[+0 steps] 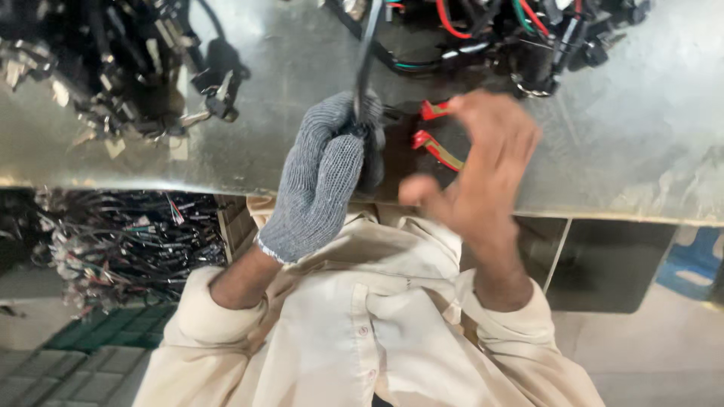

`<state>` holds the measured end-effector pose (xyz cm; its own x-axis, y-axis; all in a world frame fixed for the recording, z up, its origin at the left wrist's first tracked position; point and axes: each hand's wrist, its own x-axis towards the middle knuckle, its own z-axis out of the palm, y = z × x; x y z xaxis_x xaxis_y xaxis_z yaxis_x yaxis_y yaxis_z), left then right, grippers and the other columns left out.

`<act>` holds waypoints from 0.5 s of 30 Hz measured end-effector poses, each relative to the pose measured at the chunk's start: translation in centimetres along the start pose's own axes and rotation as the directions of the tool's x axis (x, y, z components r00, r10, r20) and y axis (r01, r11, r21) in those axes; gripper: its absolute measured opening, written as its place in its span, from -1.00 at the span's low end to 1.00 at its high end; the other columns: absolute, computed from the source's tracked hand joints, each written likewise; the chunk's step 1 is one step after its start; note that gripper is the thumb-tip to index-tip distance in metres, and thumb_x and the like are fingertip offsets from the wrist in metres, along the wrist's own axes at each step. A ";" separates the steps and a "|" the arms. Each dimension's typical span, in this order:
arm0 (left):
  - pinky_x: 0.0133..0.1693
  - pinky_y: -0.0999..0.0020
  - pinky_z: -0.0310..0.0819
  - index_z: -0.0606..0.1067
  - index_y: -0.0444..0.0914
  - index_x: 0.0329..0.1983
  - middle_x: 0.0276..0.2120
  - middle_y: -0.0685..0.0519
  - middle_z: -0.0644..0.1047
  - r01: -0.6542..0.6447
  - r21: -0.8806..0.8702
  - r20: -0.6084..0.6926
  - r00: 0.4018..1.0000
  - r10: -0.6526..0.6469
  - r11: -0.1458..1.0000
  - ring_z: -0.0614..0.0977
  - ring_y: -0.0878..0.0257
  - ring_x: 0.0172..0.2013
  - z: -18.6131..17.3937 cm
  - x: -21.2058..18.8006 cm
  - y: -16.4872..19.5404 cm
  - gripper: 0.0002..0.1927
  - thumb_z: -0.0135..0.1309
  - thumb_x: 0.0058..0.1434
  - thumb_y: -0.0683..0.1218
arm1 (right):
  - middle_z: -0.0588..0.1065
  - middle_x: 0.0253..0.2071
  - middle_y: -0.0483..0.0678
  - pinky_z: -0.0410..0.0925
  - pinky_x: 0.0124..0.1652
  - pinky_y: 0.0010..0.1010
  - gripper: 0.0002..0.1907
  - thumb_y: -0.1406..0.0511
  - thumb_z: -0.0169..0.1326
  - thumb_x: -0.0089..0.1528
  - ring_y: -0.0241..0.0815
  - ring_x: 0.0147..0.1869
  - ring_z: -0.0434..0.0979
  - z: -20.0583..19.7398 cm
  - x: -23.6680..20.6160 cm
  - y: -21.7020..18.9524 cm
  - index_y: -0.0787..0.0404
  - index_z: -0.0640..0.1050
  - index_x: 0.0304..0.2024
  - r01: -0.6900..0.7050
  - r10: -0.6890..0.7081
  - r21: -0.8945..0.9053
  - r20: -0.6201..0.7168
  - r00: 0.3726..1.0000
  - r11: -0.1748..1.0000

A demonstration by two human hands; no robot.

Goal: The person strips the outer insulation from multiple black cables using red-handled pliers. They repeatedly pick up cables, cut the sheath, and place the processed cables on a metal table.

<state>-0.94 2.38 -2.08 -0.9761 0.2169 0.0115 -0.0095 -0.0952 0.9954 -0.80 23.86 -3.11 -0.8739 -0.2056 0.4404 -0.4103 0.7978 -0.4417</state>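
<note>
My left hand (324, 177) wears a grey knitted glove and is closed around a dark cable bundle (367, 53) that runs up across the metal table (641, 143). My right hand (475, 169) is bare, blurred, fingers spread, just right of the glove and holding nothing that I can see. Between and behind the two hands lie red-handled parts (434, 143) on the table near its front edge. Both cream shirt sleeves show below.
A heap of black wire harnesses with connectors (113, 68) covers the table's left. Another tangle with red, green and black wires (520, 38) lies at the far right. More harnesses (121, 241) hang below the table at left. A blue object (694, 260) is on the floor at right.
</note>
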 end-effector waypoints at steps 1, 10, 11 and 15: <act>-0.02 0.46 0.49 0.31 -0.33 0.34 -0.01 0.05 0.51 0.047 -0.104 -0.009 0.999 -0.048 0.994 0.52 0.37 -0.11 -0.1 -0.2 -0.2 -0.70 -0.11 0.62 -0.13 | 0.38 0.22 0.11 0.15 0.20 0.05 -0.14 -0.20 0.19 0.15 0.22 0.28 0.35 0.0 0.1 0.7 0.28 0.39 0.22 0.015 -0.007 -0.085 0.090 0.996 0.996; -0.16 0.56 0.48 0.34 -0.32 0.29 -0.10 0.07 0.50 0.097 -0.192 0.252 0.967 -0.046 0.977 0.48 0.45 -0.26 -0.9 -0.5 2.1 -0.68 -0.12 0.65 -0.03 | 0.46 0.02 -0.02 0.37 0.12 -0.15 -0.55 0.02 0.17 0.34 -0.14 0.09 0.48 0.5 -2.4 2.7 0.21 0.46 0.03 -0.475 0.418 0.532 0.233 0.878 0.701; -0.17 0.57 0.46 0.34 -0.33 0.30 -0.12 0.08 0.50 0.114 -0.184 0.262 0.963 -0.063 0.976 0.47 0.46 -0.28 -0.8 -0.5 2.5 -0.66 -0.13 0.65 -0.01 | 0.48 0.01 -0.01 0.39 0.08 -0.17 -0.58 0.09 0.19 0.31 -0.14 0.06 0.49 0.4 -2.5 2.3 0.23 0.47 0.04 -0.502 0.407 0.624 0.303 0.862 0.599; -0.19 0.58 0.44 0.32 -0.31 0.34 -0.14 0.12 0.50 0.058 -0.125 0.206 0.978 -0.031 0.991 0.44 0.47 -0.31 0.4 -1.1 3.9 -0.61 -0.12 0.64 0.03 | 0.55 -0.03 0.06 0.46 -0.05 -0.25 -0.58 0.40 0.30 0.20 -0.13 -0.05 0.55 -0.2 -1.5 0.8 0.29 0.49 0.08 -0.539 0.298 0.837 0.492 0.818 0.096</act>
<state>0.17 2.13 1.79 -0.9099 0.4149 -0.0002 -0.0928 -0.2030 0.9748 0.26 24.95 -3.94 -0.9653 -0.2091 -0.1563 0.2134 -0.2871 -0.9338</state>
